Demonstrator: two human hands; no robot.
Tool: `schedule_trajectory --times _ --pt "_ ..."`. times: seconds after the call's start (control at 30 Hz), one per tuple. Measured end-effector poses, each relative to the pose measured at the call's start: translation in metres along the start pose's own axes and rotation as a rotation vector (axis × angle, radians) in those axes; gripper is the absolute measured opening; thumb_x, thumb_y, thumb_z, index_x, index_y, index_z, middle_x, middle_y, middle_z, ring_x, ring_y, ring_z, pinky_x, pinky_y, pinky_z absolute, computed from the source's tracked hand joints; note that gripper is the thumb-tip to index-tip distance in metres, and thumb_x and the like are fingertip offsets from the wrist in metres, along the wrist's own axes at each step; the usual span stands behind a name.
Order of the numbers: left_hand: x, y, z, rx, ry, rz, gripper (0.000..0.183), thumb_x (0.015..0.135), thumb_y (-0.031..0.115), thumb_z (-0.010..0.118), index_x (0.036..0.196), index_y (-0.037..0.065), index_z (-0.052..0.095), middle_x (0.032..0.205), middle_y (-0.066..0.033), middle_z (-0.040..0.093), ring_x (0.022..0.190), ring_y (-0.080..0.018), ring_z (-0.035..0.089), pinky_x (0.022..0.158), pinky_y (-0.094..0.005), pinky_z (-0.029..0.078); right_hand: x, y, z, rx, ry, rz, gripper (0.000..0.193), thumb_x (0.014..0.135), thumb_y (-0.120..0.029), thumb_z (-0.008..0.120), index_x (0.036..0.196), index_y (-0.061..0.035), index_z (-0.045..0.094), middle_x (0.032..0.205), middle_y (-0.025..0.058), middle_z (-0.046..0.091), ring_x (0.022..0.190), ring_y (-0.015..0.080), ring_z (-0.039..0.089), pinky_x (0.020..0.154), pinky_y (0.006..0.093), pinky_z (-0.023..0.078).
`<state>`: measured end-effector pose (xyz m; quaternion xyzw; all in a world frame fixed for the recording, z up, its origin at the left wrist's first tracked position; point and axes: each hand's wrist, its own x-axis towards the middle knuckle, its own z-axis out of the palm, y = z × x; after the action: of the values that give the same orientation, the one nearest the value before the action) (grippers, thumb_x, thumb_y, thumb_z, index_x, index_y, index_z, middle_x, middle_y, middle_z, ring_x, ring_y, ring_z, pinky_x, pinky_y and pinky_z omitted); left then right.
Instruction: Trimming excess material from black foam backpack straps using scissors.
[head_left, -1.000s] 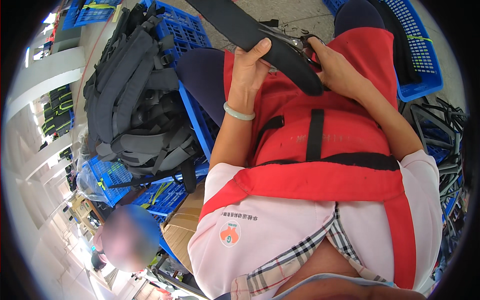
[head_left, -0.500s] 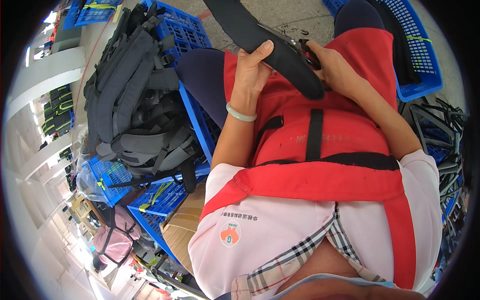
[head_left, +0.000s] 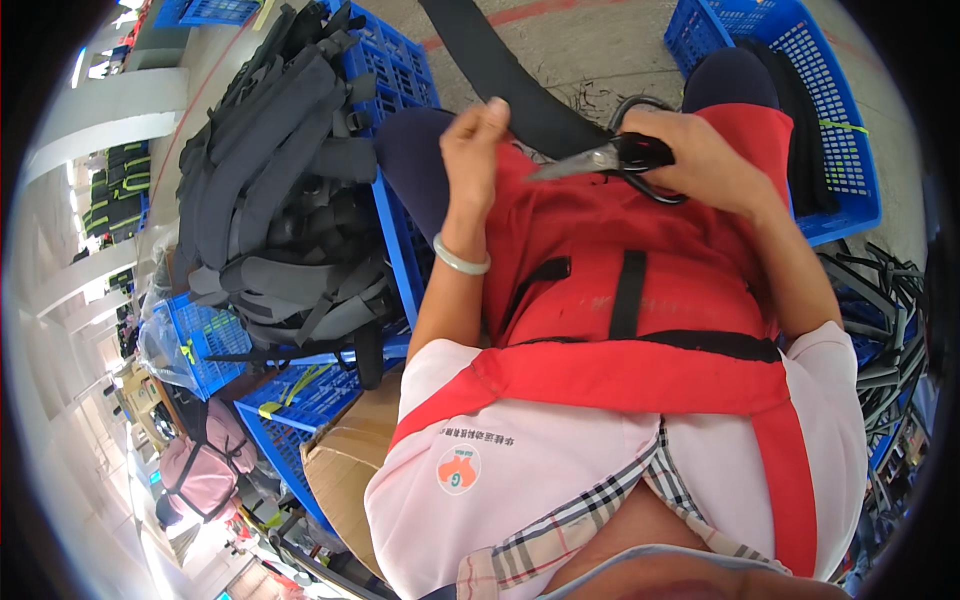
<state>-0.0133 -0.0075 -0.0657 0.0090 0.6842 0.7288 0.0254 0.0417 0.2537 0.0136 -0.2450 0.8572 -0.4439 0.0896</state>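
Right hand (head_left: 695, 152) grips scissors (head_left: 605, 157), now swung toward nine o'clock; left hand (head_left: 470, 150) appears off the black strip (head_left: 500, 70) at twelve o'clock, grasp I cannot tell. Cutting seems interrupted.

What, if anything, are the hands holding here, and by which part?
The right hand holds the scissors by their black handles. Whether the left hand grips anything cannot be told.
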Motion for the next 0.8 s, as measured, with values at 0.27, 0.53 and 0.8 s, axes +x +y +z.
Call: schedule_trajectory --times 0.27,0.53,0.8 --pt "0.015 0.013 -0.019 -0.574 -0.332 -0.264 0.029 0.08 0.002 0.071 0.107 0.003 0.062 0.101 -0.008 0.066 0.093 -0.0214 0.064 0.088 -0.0351 0.051 -0.005 0.012 -0.014 0.086 -0.056 0.043 0.021 0.084 -0.01 0.066 0.1 -0.0032 0.055 0.078 0.0055 0.054 0.071 0.0176 0.055 0.065 0.0309 0.044" --pt "0.006 0.028 0.007 -0.62 -0.302 -0.237 0.023 0.079 -0.001 0.07 0.101 0.003 0.064 0.094 -0.0067 0.068 0.085 -0.0188 0.066 0.079 -0.0317 0.054 -0.018 0.038 0.023 0.307 0.063 0.314 0.043 0.083 -0.011 0.068 0.119 0.0008 0.047 0.103 0.0091 0.058 0.098 0.0175 0.057 0.084 0.0296 0.045" --pt "0.001 0.025 0.021 -0.622 -0.316 -0.187 0.022 0.077 -0.004 0.071 0.097 0.004 0.065 0.092 -0.0055 0.068 0.082 -0.0174 0.066 0.077 -0.0306 0.054 -0.014 0.008 0.013 0.038 0.014 0.257 0.058 0.075 -0.012 0.071 0.123 -0.0009 0.042 0.102 0.0192 0.055 0.092 0.0394 0.056 0.078 0.0398 0.045"
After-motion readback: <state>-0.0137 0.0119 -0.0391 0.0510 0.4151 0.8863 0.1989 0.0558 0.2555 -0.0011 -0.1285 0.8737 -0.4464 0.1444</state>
